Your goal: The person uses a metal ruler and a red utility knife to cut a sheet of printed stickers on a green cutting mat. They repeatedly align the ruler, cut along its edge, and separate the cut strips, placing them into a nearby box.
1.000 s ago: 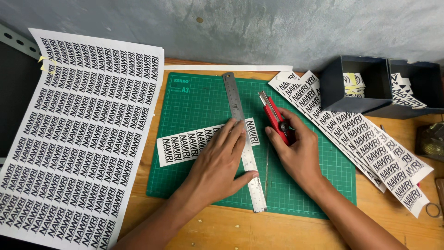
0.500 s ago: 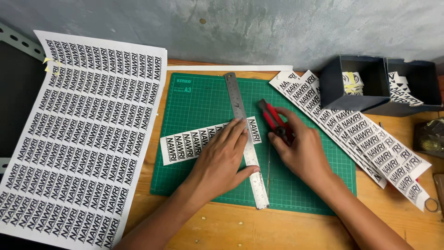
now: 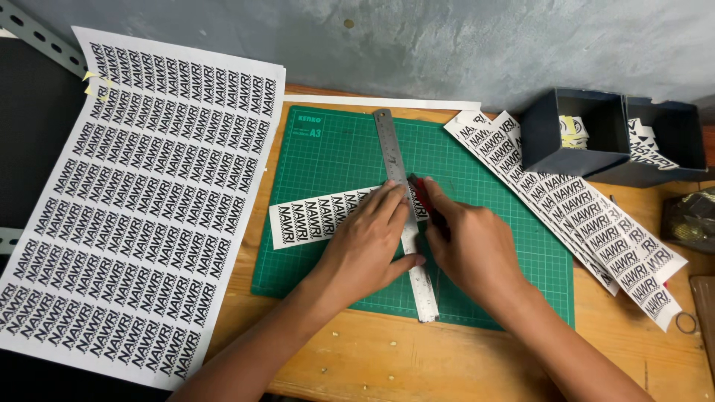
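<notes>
My left hand [image 3: 367,246] presses flat on a steel ruler [image 3: 392,149] that lies across a strip of printed labels [image 3: 305,219] on a green cutting mat [image 3: 335,152]. My right hand [image 3: 468,246] grips a red utility knife [image 3: 421,192], held tight against the ruler's right edge at the strip's right end. Most of the knife is hidden under my fingers.
A large printed label sheet [image 3: 141,186] lies left of the mat. A pile of cut label strips [image 3: 588,216] fans out to the right. Two dark open boxes [image 3: 577,138] with cut labels stand at the back right, against a grey wall. A small ring [image 3: 686,322] lies near the right edge.
My right hand has brought the knife leftwards from the open mat up against the ruler's edge. My left hand stays pressed on the ruler.
</notes>
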